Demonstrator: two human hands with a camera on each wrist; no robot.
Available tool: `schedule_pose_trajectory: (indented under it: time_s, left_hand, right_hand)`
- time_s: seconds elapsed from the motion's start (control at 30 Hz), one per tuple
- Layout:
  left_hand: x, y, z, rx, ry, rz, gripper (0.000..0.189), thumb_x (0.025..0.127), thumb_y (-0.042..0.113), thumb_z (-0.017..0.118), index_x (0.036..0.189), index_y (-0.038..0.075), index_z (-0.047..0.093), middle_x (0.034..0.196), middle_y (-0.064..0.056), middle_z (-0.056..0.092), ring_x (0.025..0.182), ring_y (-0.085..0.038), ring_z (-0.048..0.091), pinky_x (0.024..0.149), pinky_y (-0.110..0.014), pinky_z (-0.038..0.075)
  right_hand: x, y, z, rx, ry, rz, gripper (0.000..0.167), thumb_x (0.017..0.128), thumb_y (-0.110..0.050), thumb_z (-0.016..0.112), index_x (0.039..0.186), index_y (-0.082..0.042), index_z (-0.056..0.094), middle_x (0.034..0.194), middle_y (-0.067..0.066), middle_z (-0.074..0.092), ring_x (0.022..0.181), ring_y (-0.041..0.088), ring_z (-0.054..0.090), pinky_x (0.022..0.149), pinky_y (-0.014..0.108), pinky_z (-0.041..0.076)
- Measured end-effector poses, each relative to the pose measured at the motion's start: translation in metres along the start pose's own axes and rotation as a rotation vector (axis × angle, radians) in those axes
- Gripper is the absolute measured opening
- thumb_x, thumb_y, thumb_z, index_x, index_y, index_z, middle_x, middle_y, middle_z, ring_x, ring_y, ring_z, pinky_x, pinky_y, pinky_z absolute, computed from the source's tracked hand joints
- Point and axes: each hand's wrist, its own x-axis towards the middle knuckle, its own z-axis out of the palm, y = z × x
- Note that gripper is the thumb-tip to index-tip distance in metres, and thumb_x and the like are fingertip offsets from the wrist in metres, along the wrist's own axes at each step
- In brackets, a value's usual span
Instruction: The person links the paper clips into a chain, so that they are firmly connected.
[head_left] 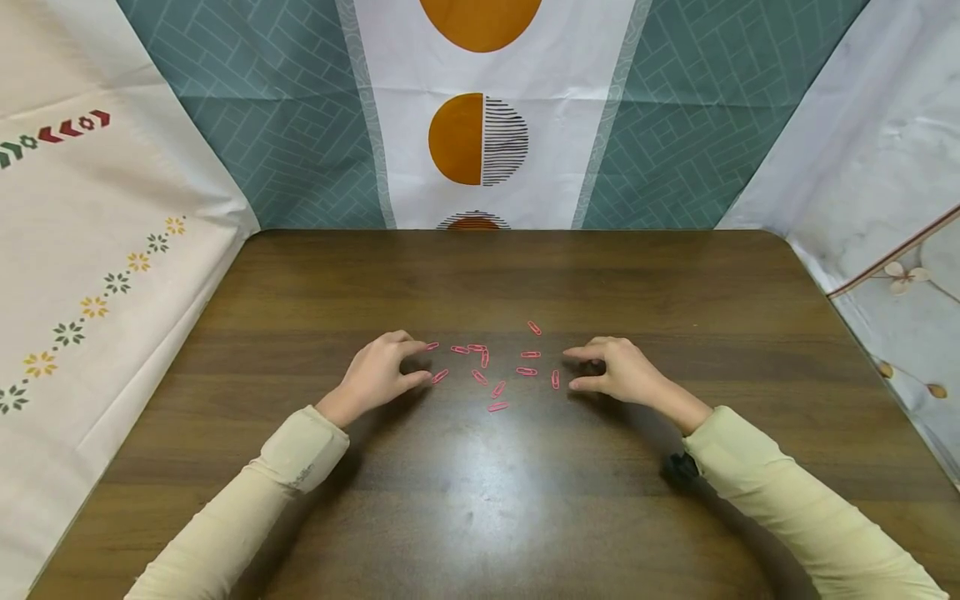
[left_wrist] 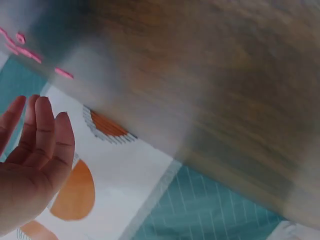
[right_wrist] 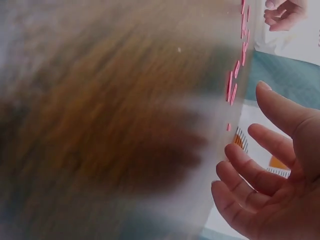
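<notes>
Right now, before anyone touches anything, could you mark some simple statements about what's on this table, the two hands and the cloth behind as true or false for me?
1. Pink paper clips lie on the brown table. True.
2. In the head view, most of the paper clips lie between the left hand and the right hand. True.
3. The right hand is clenched in a fist. False: it is open, its fingers spread.
4. The paper clips are linked into one long chain. False: they lie scattered, most of them apart.
5. The cloth behind the table is plain, without any pattern. False: it shows teal panels and orange shapes on white.
</notes>
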Motion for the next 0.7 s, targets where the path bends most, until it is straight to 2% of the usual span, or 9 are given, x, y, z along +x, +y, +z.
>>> schedule_pose_trajectory:
  time_s: [0.23,0.33,0.47,0.7]
  left_hand:
    - [0.008,-0.001,0.007,-0.206,-0.063,-0.073,0.029,0.072,0.019,0.077,0.096,0.004,0.069,0.087,-0.006,0.061,0.074,-0.021,0.055,0.062,-0.031,0.044]
    - [0.012,-0.003,0.011,-0.256,-0.083,-0.086,0.023,0.07,0.016,0.078,0.089,0.004,0.071,0.083,-0.005,0.062,0.072,-0.02,0.054,0.063,-0.03,0.044]
    - [0.015,-0.006,0.015,-0.273,-0.111,-0.095,0.016,0.069,0.015,0.078,0.08,0.006,0.07,0.074,-0.002,0.061,0.07,-0.018,0.054,0.063,-0.029,0.044]
    - [0.016,-0.003,0.017,-0.26,-0.159,-0.152,0.014,0.068,0.014,0.078,0.071,0.01,0.065,0.067,0.002,0.054,0.065,-0.013,0.049,0.06,-0.027,0.04]
  right_hand:
    - [0.004,0.003,0.002,0.034,0.005,0.004,0.046,0.072,-0.019,0.077,0.112,-0.001,0.064,0.095,0.01,0.062,0.07,0.019,0.049,0.059,0.028,0.038]
    - [0.006,0.005,0.003,0.062,-0.004,0.021,0.045,0.072,-0.019,0.077,0.111,-0.002,0.064,0.095,0.009,0.062,0.072,0.019,0.049,0.06,0.027,0.039]
    - [0.009,0.006,0.005,0.099,-0.014,0.041,0.043,0.072,-0.019,0.077,0.11,-0.004,0.066,0.092,0.006,0.062,0.074,0.019,0.049,0.061,0.027,0.039]
    - [0.016,0.004,0.009,0.157,-0.026,0.065,0.036,0.07,-0.017,0.078,0.104,-0.007,0.069,0.091,0.004,0.064,0.076,0.019,0.051,0.065,0.028,0.04]
